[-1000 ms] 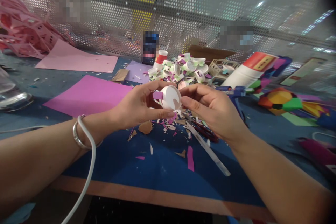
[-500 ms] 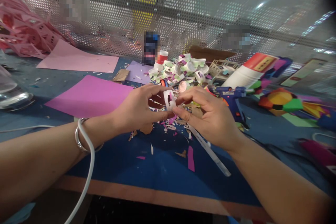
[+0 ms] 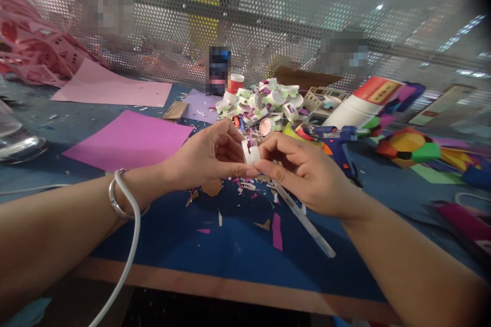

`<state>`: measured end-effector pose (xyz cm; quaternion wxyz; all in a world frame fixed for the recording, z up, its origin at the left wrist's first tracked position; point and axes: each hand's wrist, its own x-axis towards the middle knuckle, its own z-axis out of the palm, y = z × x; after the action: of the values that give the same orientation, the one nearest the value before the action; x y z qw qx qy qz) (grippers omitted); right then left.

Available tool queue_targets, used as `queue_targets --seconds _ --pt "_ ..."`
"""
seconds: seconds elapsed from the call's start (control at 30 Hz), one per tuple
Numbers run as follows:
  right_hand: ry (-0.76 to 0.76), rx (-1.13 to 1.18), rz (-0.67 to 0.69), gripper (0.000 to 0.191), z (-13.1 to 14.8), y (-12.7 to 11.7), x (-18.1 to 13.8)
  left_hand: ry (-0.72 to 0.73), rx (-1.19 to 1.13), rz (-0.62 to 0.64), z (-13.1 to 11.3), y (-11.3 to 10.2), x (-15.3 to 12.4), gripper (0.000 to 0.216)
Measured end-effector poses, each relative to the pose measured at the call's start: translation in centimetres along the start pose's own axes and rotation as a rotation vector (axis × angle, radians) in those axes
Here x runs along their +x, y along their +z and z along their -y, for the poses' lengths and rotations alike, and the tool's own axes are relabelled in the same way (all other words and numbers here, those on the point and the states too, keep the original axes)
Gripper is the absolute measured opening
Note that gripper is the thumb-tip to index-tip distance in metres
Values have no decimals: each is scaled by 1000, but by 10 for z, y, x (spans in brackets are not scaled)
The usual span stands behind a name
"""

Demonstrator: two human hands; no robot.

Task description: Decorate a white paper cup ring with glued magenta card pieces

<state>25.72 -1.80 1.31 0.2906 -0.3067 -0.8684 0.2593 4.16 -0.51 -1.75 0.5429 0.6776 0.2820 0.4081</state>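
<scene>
Between my two hands is a small white paper ring [image 3: 251, 155] with a notch cut in its side and a bit of purple at its top. Fingers and thumb of my left hand [image 3: 218, 156] grip its left side. From the right, my right hand [image 3: 299, 168] pinches it with thumb and forefinger. Just beyond the hands lies a pile of similar white paper rings [image 3: 264, 99] with green and purple bits. Below my right hand a slim pale craft knife or pen-like tool [image 3: 307, 222] rests on the blue table [image 3: 230, 265].
A blue glue gun [image 3: 341, 145] stands to the right, near a white paper cup stack [image 3: 356, 104] and a multicoloured paper ball [image 3: 408, 145]. Purple paper [image 3: 130, 138] and pink paper [image 3: 115, 87] lie at left, by a glass [image 3: 19, 138]. Paper scraps litter the middle. A white cable [image 3: 128, 250] crosses my left wrist.
The paper ring has been turned between my fingers, so its notch now faces more upward. Both hands stay in nearly the same place, and the view has shifted slightly.
</scene>
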Motion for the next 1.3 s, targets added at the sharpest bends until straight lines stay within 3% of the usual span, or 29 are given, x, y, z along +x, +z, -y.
queue_targets --seconds 0.43,0.57,0.77,1.1,1.2,1.3 --pt "49 98 88 18 -1 -1 -1 -178 -178 129 3 -5 0 43" --pt "38 83 14 19 -2 -1 -1 -143 -207 112 -1 -5 0 42" --pt "76 2 -262 12 -6 2 0 -153 -221 157 -5 -4 -2 40" --pt "15 -30 -160 7 -5 3 0 -234 -148 249 -12 -3 -1 29" --pt "12 -23 -151 9 -4 3 0 -263 -223 263 -10 -4 0 27" --pt "67 21 -221 13 -7 3 0 -291 -368 196 -6 -5 0 26"
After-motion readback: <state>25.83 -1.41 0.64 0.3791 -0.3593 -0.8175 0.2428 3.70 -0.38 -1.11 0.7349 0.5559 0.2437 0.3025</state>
